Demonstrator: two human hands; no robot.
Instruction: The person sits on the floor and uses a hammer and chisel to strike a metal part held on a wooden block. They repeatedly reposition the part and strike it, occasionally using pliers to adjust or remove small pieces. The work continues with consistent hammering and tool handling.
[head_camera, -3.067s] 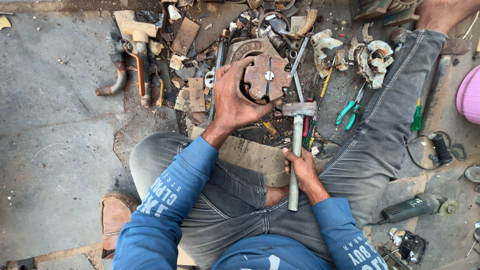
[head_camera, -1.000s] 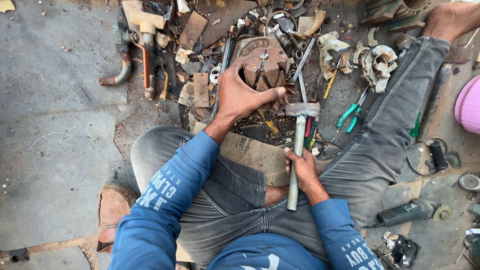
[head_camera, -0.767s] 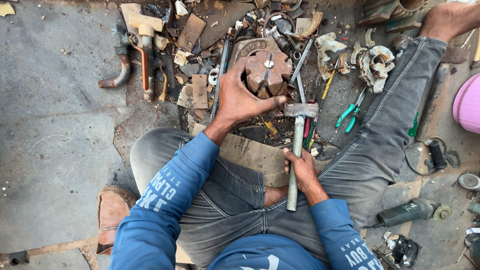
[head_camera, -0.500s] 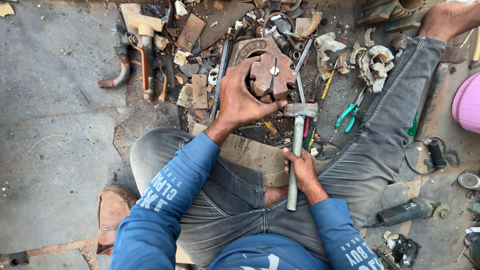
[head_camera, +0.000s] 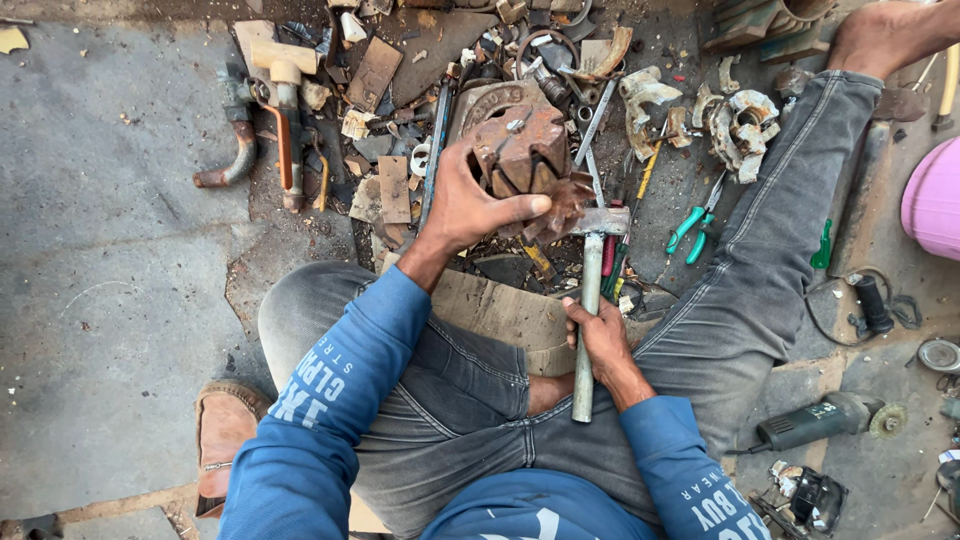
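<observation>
I am sitting on the concrete floor (head_camera: 110, 260) with scrap metal spread ahead of my legs. My left hand (head_camera: 470, 205) is gripping a rusty cast-iron part (head_camera: 525, 160), tilting it on the pile; it is looking heavy, rigid and rough, so I am clamping its thick lobed rim rather than its flaking edges. My right hand (head_camera: 600, 340) is closing around the handle of a hammer (head_camera: 588, 300), whose head is lying just beside the part.
</observation>
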